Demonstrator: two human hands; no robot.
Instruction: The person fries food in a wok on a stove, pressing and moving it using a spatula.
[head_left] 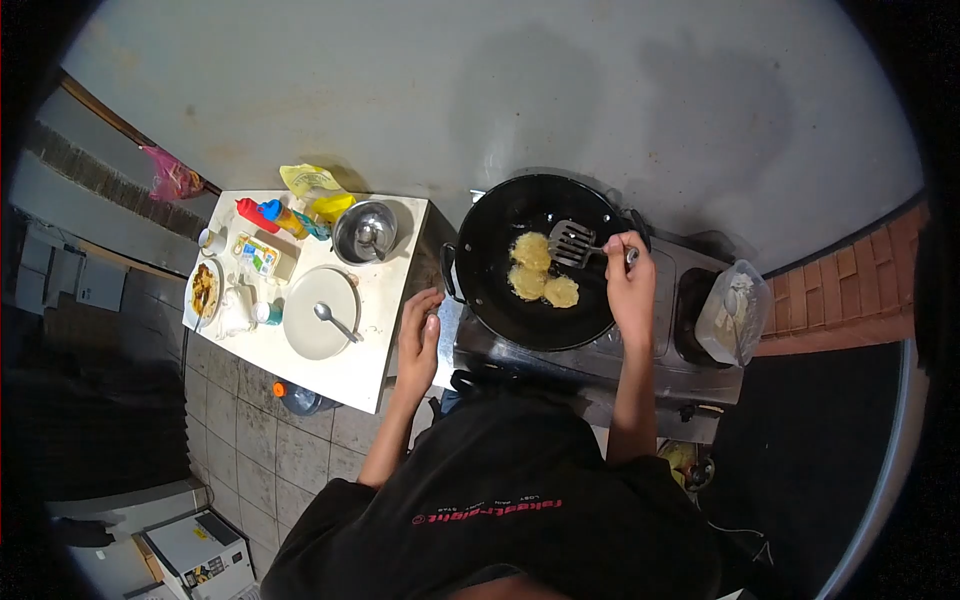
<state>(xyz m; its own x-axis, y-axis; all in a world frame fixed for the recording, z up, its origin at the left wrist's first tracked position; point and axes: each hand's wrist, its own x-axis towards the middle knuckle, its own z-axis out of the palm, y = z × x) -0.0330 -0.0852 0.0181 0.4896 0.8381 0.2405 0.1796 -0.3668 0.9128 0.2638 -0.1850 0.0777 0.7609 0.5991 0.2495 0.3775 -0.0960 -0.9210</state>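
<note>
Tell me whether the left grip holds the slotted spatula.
No: the slotted spatula is in the right grip, while the left grip is off to the left of the wok.

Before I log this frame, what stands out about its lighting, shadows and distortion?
In the head view, fisheye curvature, with dark rounded corners; in the head view, broad, soft-edged shadows on the wall above the wok; in the head view, small glints inside the wok, and the far left dim.

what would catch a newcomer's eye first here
Probably the black pan on the stove, with yellow patties inside and a spatula in the right hand. Next, the white table to its left, bearing a red bottle and a plate.
</note>
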